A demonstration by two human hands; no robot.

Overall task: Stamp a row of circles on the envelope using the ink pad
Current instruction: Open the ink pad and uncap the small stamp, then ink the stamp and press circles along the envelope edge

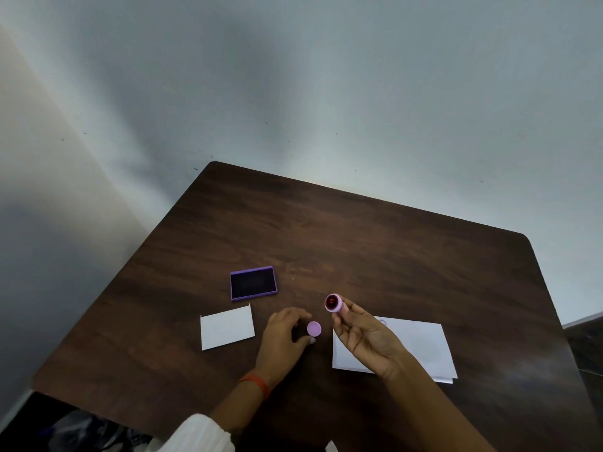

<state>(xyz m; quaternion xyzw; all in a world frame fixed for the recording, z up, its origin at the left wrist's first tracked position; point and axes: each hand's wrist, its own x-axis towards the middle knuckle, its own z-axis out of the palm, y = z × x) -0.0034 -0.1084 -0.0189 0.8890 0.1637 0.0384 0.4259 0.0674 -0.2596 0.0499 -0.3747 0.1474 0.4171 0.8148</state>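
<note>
Ink pad [254, 283] behind card [227, 327]

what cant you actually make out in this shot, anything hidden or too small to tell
- Head view: the stamp face in the right hand is too small and dark to read its design.
- The right hand covers part of the envelope; a faint mark by its top left corner is unclear.
- Whether the left hand touches the lilac cap.
- The ink pad surface is only a dark patch.
</note>
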